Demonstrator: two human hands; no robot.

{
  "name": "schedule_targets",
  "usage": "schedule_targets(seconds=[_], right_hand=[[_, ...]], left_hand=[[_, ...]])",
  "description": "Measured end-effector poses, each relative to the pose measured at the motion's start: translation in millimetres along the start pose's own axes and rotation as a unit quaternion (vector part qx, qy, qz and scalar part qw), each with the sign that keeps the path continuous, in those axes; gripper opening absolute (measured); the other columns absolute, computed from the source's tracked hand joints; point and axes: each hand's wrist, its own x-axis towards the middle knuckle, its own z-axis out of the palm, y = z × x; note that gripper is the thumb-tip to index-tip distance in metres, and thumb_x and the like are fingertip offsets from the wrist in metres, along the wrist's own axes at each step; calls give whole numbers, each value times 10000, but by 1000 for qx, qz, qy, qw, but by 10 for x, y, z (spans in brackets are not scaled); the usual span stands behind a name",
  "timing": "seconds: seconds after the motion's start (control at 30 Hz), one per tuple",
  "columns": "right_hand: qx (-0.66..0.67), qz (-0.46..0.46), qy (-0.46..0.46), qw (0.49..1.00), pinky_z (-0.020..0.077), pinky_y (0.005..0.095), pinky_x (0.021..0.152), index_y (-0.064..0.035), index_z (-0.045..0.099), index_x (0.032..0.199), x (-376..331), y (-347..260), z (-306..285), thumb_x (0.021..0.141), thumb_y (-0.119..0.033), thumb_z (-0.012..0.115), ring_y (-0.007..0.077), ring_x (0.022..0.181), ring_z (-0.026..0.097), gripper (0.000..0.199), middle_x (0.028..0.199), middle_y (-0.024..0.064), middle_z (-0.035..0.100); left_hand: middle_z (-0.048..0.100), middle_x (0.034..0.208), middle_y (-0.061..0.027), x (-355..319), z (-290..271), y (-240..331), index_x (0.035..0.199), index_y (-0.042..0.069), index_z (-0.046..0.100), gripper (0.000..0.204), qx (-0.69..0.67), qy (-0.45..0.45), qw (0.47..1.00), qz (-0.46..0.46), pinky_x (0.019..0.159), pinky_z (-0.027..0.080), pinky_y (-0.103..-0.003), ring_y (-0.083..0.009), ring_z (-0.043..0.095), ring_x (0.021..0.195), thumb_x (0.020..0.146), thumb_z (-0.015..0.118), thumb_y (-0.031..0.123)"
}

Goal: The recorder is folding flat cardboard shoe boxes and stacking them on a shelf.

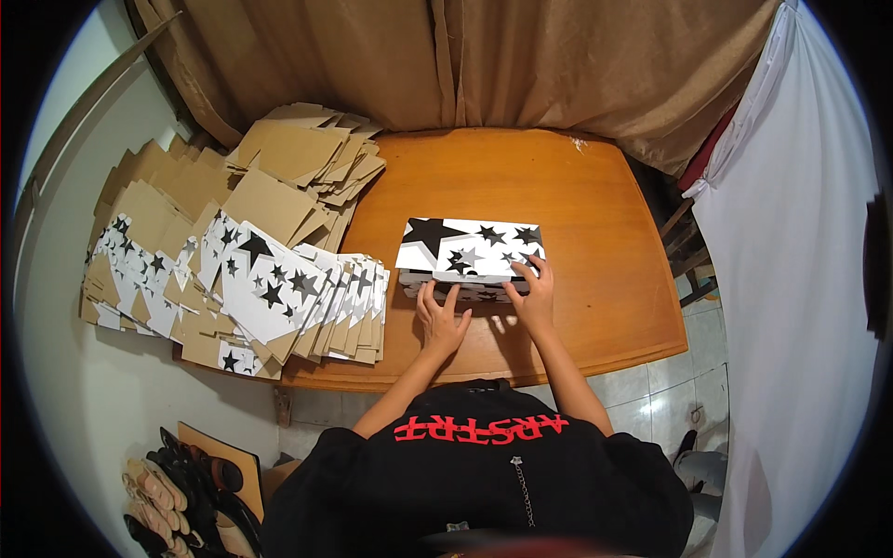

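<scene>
Together, left hand (443, 323) and right hand (534, 298) touch the box (473, 245) on the counter (600, 195); left grip loosely open, right grip pinching its front-right edge.

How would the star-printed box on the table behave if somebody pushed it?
The star-printed box would probably slide rather than roll, being flat-sided on a smooth-looking table. It seems light for its size, likely thin cardboard like the similarly printed pieces nearby.

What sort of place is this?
Probably a room at home doubling as a workspace: brown fabric curtains, a polished orange-brown wooden table, and stacks of flat brown-and-white star-printed cardboard.
</scene>
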Motion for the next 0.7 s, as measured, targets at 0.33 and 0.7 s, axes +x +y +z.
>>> schedule_targets(seconds=[0.33, 0.7], right_hand=[[-73, -29, 45, 996, 350, 488, 961, -160, 679, 992, -160, 106, 161, 726, -174, 697, 442, 1193, 346, 267, 1191, 125, 517], [-92, -45, 62, 993, 357, 488, 955, -136, 668, 999, -176, 73, 193, 747, -158, 683, 449, 1184, 353, 253, 1182, 117, 533]], left_hand=[[209, 1320, -204, -137, -3, -48, 1176, 159, 514, 464, -25, 13, 1000, 7, 1014, 196, -514, -410, 181, 1238, 732, 646, 133], [262, 1348, -174, -3, -79, -159, 1185, 150, 502, 443, 75, 23, 995, 62, 1017, 150, -528, -383, 174, 1266, 763, 630, 189]])
